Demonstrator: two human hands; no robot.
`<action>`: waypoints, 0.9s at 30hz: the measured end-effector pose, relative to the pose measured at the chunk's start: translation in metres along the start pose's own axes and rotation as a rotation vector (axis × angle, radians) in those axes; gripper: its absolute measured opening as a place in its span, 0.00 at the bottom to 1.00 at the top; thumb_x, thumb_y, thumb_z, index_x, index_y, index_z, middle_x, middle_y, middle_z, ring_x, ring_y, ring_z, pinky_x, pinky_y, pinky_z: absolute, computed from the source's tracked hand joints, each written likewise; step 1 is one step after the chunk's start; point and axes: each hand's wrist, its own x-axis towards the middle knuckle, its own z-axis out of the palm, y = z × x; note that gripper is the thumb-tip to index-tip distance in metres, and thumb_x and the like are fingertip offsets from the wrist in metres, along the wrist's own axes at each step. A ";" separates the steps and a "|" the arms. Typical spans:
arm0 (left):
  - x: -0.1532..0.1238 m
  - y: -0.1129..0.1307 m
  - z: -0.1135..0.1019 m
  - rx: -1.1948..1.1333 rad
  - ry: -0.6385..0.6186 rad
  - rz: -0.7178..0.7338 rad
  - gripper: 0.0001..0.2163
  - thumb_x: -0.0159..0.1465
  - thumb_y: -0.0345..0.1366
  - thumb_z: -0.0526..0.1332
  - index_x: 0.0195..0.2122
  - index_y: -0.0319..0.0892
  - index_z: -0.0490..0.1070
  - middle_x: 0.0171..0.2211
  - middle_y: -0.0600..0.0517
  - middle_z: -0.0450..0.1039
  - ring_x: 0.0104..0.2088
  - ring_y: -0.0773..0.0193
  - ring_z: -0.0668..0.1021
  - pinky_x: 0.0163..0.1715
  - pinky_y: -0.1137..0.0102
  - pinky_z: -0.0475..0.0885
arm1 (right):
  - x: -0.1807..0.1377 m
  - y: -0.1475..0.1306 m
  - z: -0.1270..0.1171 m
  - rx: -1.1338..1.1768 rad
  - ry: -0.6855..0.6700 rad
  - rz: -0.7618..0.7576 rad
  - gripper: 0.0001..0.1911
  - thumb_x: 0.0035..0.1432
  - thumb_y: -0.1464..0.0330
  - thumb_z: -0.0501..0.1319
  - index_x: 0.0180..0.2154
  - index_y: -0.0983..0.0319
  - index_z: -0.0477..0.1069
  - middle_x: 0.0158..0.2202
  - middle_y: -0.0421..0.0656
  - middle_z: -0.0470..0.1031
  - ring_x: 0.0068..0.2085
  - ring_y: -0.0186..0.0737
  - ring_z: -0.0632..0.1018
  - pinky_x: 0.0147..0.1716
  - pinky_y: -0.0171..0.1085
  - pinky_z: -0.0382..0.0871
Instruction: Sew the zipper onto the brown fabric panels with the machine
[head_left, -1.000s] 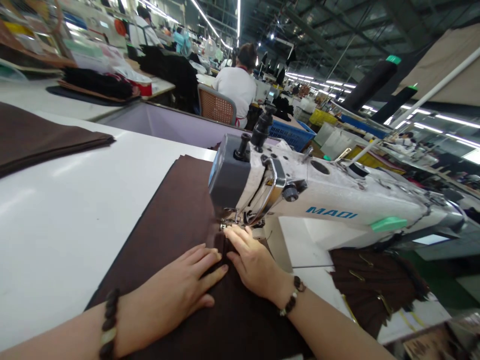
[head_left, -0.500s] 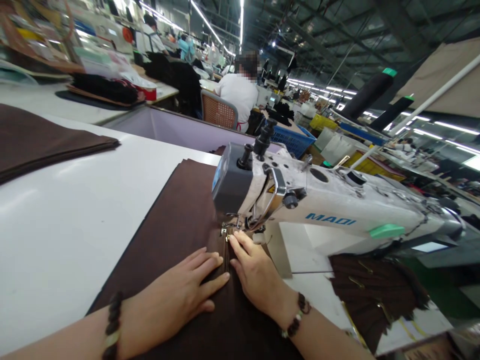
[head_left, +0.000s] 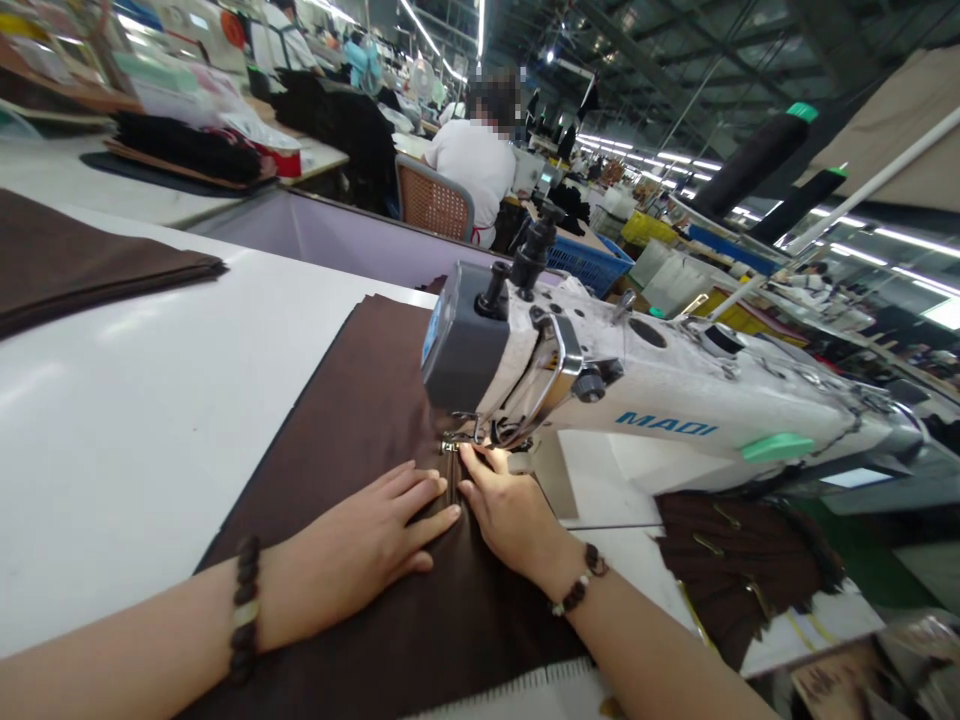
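We can't make out the needle under the sewing machine (head_left: 645,385) head, and the brown fabric (head_left: 375,420) runs off the bottom edge.

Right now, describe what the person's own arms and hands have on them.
Both forearms are bare, no sleeves or gloves. The left hand has a bracelet of dark round beads with one pale bead at its wrist. The right hand has a thinner dark beaded bracelet.

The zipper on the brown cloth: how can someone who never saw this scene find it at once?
Start at the white sewing machine and look under its grey head. On the brown cloth there, a thin metal zipper runs between the left hand and the right hand. It alone glints.
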 end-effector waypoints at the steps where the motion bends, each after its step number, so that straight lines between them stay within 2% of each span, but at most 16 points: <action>1: 0.002 -0.002 -0.001 0.000 -0.012 -0.001 0.17 0.65 0.36 0.60 0.55 0.44 0.66 0.48 0.45 0.69 0.51 0.52 0.70 0.54 0.55 0.66 | 0.002 0.002 0.000 -0.004 0.011 0.004 0.21 0.65 0.70 0.51 0.57 0.70 0.64 0.52 0.56 0.70 0.53 0.49 0.71 0.55 0.52 0.65; 6: 0.004 -0.004 -0.006 0.016 -0.027 0.007 0.16 0.65 0.36 0.59 0.53 0.41 0.67 0.50 0.43 0.68 0.50 0.51 0.71 0.55 0.54 0.67 | 0.008 0.010 -0.005 0.088 0.033 0.001 0.17 0.64 0.69 0.54 0.53 0.65 0.69 0.50 0.51 0.73 0.52 0.45 0.73 0.51 0.44 0.69; 9: -0.002 0.000 -0.006 0.010 0.014 0.037 0.12 0.69 0.34 0.51 0.50 0.38 0.69 0.48 0.44 0.71 0.48 0.55 0.73 0.54 0.59 0.68 | 0.010 0.012 -0.007 0.143 0.033 0.012 0.15 0.61 0.70 0.58 0.49 0.64 0.71 0.49 0.48 0.74 0.50 0.43 0.74 0.52 0.41 0.68; 12: -0.008 0.005 -0.004 0.046 0.104 0.066 0.17 0.71 0.32 0.43 0.47 0.36 0.71 0.48 0.44 0.72 0.48 0.57 0.74 0.52 0.62 0.70 | 0.011 0.012 -0.004 0.115 0.047 0.061 0.11 0.60 0.69 0.59 0.45 0.62 0.74 0.45 0.47 0.76 0.49 0.43 0.74 0.51 0.41 0.68; 14: -0.010 0.008 -0.002 0.096 0.144 0.063 0.19 0.72 0.34 0.41 0.47 0.35 0.71 0.47 0.44 0.73 0.48 0.56 0.74 0.52 0.61 0.70 | 0.011 0.012 -0.002 0.104 0.058 0.076 0.10 0.61 0.68 0.59 0.43 0.61 0.74 0.44 0.46 0.77 0.48 0.43 0.75 0.50 0.42 0.69; 17: -0.009 0.013 -0.001 0.125 0.140 0.009 0.18 0.72 0.37 0.43 0.51 0.33 0.68 0.47 0.42 0.73 0.48 0.55 0.74 0.53 0.60 0.70 | 0.011 0.013 0.001 0.127 0.077 0.073 0.11 0.60 0.68 0.59 0.44 0.62 0.74 0.44 0.46 0.77 0.48 0.43 0.75 0.50 0.42 0.69; 23: -0.003 0.023 0.003 0.084 0.060 -0.102 0.18 0.66 0.42 0.57 0.53 0.38 0.67 0.49 0.43 0.70 0.49 0.53 0.72 0.53 0.59 0.70 | 0.011 0.013 0.000 0.118 0.070 0.080 0.09 0.60 0.68 0.60 0.42 0.62 0.75 0.43 0.46 0.77 0.48 0.44 0.74 0.50 0.42 0.68; 27: 0.000 0.026 0.006 0.101 0.071 -0.122 0.21 0.65 0.44 0.59 0.55 0.36 0.66 0.48 0.42 0.70 0.48 0.52 0.72 0.53 0.58 0.68 | 0.011 0.013 0.001 0.094 0.077 0.057 0.09 0.61 0.68 0.59 0.41 0.62 0.75 0.43 0.46 0.77 0.47 0.44 0.75 0.50 0.42 0.68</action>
